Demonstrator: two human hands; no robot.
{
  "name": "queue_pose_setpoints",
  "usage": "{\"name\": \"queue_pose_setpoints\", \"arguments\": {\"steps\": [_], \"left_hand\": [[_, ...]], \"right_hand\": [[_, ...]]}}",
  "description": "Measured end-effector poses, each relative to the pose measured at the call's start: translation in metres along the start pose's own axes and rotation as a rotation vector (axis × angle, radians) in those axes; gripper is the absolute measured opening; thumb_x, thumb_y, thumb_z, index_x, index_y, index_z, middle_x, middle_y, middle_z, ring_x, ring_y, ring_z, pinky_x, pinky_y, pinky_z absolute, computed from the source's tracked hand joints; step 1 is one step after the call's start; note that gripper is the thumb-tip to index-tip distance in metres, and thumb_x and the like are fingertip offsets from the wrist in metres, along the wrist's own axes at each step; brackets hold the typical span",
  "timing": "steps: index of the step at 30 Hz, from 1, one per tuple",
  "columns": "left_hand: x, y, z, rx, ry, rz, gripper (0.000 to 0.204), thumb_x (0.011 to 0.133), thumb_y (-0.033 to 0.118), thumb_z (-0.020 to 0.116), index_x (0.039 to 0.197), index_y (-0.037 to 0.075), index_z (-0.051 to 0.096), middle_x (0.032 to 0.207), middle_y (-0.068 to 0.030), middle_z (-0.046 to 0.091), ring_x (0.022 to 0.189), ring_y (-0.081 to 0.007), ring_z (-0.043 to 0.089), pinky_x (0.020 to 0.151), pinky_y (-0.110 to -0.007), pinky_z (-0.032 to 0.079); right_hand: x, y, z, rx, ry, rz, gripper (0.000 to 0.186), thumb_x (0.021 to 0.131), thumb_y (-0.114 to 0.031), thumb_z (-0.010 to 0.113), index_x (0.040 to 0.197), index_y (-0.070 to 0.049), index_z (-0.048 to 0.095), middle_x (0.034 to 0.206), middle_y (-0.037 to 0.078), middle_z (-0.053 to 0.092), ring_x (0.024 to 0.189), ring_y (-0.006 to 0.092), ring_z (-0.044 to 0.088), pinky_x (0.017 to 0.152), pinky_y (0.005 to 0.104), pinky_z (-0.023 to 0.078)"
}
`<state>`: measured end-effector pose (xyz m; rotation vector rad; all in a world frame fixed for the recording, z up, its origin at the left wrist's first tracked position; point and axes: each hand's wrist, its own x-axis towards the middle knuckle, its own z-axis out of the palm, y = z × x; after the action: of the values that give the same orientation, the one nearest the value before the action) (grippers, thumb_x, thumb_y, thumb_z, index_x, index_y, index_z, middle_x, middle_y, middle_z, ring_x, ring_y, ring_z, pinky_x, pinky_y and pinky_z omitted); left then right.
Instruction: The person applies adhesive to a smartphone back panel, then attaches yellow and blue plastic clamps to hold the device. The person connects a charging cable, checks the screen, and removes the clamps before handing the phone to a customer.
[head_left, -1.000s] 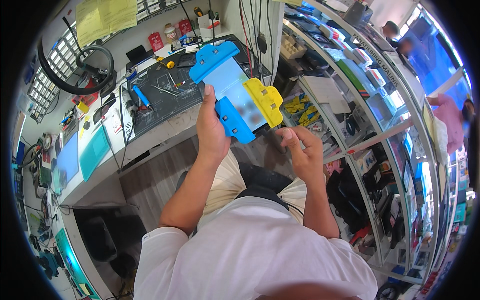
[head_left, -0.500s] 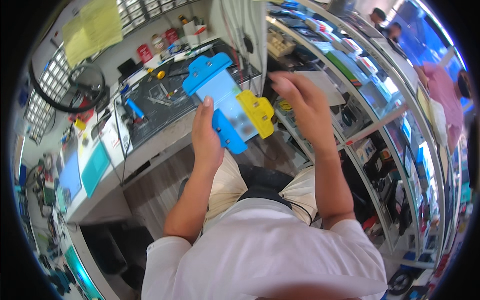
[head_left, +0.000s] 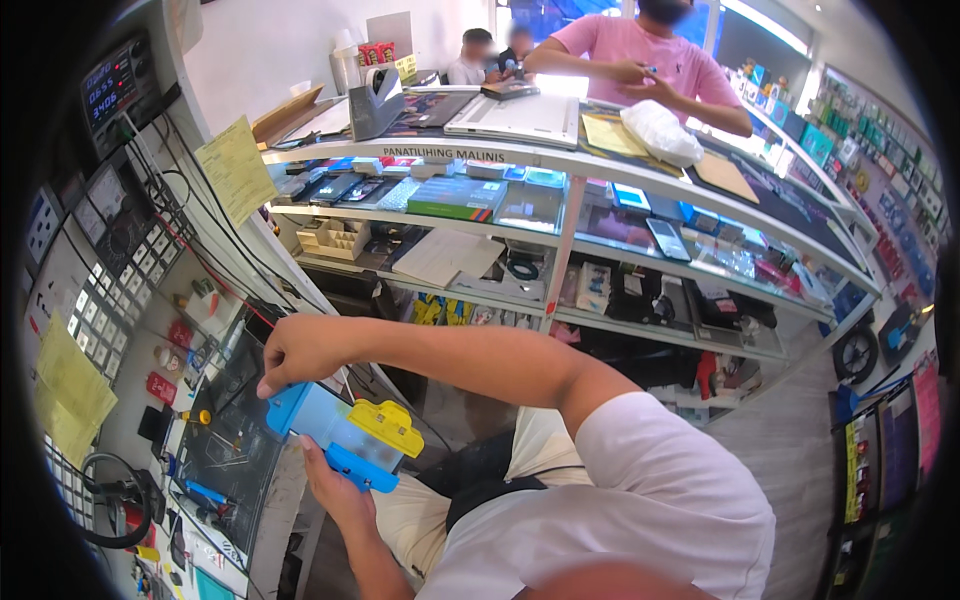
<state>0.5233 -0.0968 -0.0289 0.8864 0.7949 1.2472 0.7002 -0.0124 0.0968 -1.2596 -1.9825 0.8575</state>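
My left hand (head_left: 340,497) grips a flat, pale-blue, phone-sized panel (head_left: 325,425) from below, its thumb along the panel's edge. Three plastic clips are clamped around this panel: a blue clip (head_left: 287,408) at the far end, a second blue clip (head_left: 362,468) beside my left hand, and a yellow clip (head_left: 390,428) on the opposite side. My right arm reaches across to the left. My right hand (head_left: 303,350) is closed, with its fingertips at the far blue clip; part of the fingers is hidden.
On the left is a workbench with a black mat (head_left: 225,435), a screwdriver (head_left: 196,416) and small tools. Ahead stands a glass display counter (head_left: 568,235) with boxes and phones. Behind it a person in a pink shirt (head_left: 640,62) stands, hands together; others sit farther back.
My view has swung right toward the counter. My right hand, formerly raised apart from the clamped panel, has come over to its far blue clip. My left hand still holds the panel.
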Motion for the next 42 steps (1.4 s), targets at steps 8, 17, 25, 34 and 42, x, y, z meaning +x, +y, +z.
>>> {"name": "queue_pose_setpoints", "arguments": {"steps": [8, 17, 25, 34, 42], "left_hand": [[0.022, -0.031, -0.011, -0.024, 0.07, -0.113, 0.052, 0.113, 0.035, 0.042, 0.146, -0.003, 0.052, 0.146, -0.0156, 0.056, 0.131, -0.0256, 0.057, 0.112, -0.036, 0.044], [0.011, -0.005, -0.01, -0.046, -0.015, -0.102, 0.053, 0.11, 0.049, 0.046, 0.128, 0.002, 0.063, 0.105, -0.007, 0.071, 0.091, -0.0118, 0.069, 0.08, -0.028, 0.056], [0.018, -0.008, -0.013, -0.017, -0.012, -0.098, 0.054, 0.11, 0.048, 0.045, 0.133, 0.001, 0.061, 0.109, -0.0081, 0.071, 0.092, -0.0127, 0.069, 0.079, -0.029, 0.056], [0.019, -0.003, -0.018, -0.093, -0.025, -0.094, 0.049, 0.11, 0.046, 0.046, 0.132, 0.004, 0.061, 0.111, -0.006, 0.069, 0.092, -0.0115, 0.067, 0.08, -0.028, 0.055], [0.016, 0.001, -0.023, -0.16, -0.028, -0.083, 0.047, 0.112, 0.043, 0.043, 0.137, 0.007, 0.059, 0.117, -0.0047, 0.069, 0.098, -0.0114, 0.066, 0.084, -0.03, 0.056]], "right_hand": [[0.004, 0.028, -0.005, 0.08, 0.252, -0.122, 0.029, 0.098, -0.032, 0.069, 0.11, -0.007, 0.077, 0.107, 0.01, 0.076, 0.1, 0.0155, 0.07, 0.09, 0.0335, 0.055], [-0.029, 0.062, -0.011, 1.059, 0.42, 0.055, 0.039, 0.103, -0.032, 0.066, 0.125, 0.0, 0.061, 0.11, 0.012, 0.068, 0.092, 0.0213, 0.068, 0.083, 0.033, 0.057], [-0.092, 0.079, 0.008, 1.006, 0.501, 0.186, 0.043, 0.101, -0.038, 0.064, 0.119, 0.002, 0.063, 0.097, 0.011, 0.066, 0.08, 0.0204, 0.065, 0.071, 0.0308, 0.052], [-0.143, 0.074, 0.026, 0.704, 0.452, 0.279, 0.033, 0.103, -0.032, 0.058, 0.107, -0.001, 0.067, 0.085, 0.003, 0.059, 0.07, 0.0099, 0.052, 0.063, 0.0252, 0.042], [-0.156, 0.053, 0.038, 0.574, 0.287, 0.298, 0.035, 0.103, -0.031, 0.063, 0.121, -0.003, 0.075, 0.088, -0.002, 0.062, 0.079, 0.005, 0.054, 0.074, 0.0202, 0.041]]}}
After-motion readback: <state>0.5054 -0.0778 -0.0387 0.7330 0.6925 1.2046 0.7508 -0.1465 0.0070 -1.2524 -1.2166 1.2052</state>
